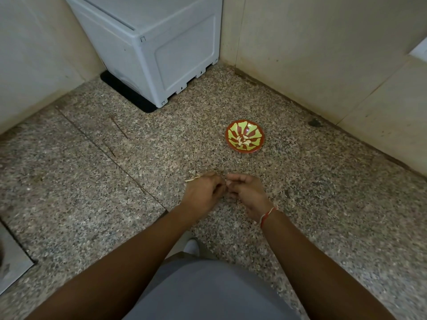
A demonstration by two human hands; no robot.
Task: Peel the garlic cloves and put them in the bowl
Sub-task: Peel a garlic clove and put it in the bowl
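A red bowl with a yellow-green pattern [251, 128] sits on the speckled floor, holding several pale peeled garlic cloves [243, 141] in its middle. Below and left of it, my two hands meet over the floor. My left hand [203, 192] has curled fingers around a garlic piece; its thin pale stalk [192, 179] sticks out to the left. My right hand [245, 192], with a red thread at the wrist, has its fingertips curled in toward the same spot. The garlic between the fingers is mostly hidden.
A white appliance [161, 54] on a black mat stands at the back left, against the wall. Cream walls form a corner behind the bowl. A metal plate [11, 257] lies at the left edge. My grey-clad knee and a white shoe [191, 245] are below the hands.
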